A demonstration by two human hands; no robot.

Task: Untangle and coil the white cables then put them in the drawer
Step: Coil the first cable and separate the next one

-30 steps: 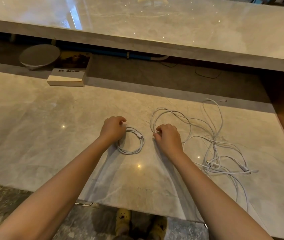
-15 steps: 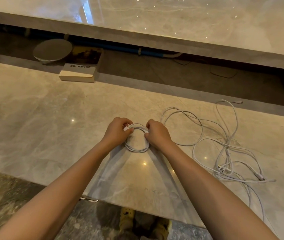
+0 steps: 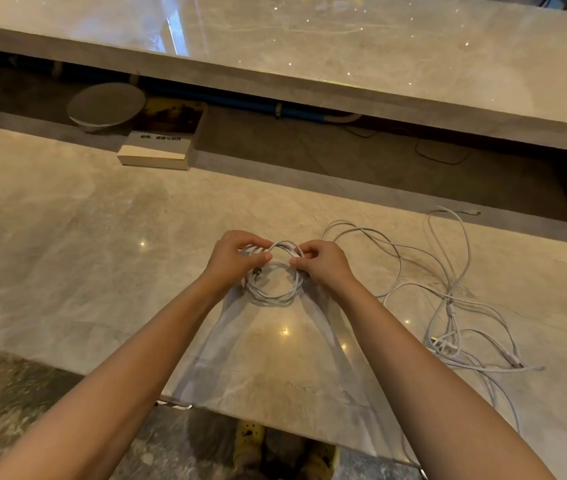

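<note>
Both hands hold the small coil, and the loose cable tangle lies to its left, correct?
No. The head view shows the loose cable tangle to the right of the small coil, not its left. The left hand and right hand do hold the coil.

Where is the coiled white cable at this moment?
Head view, centre: the coiled cable is held between the left hand and right hand over the marble counter, with the loose tangled cables lying to its right.
</note>
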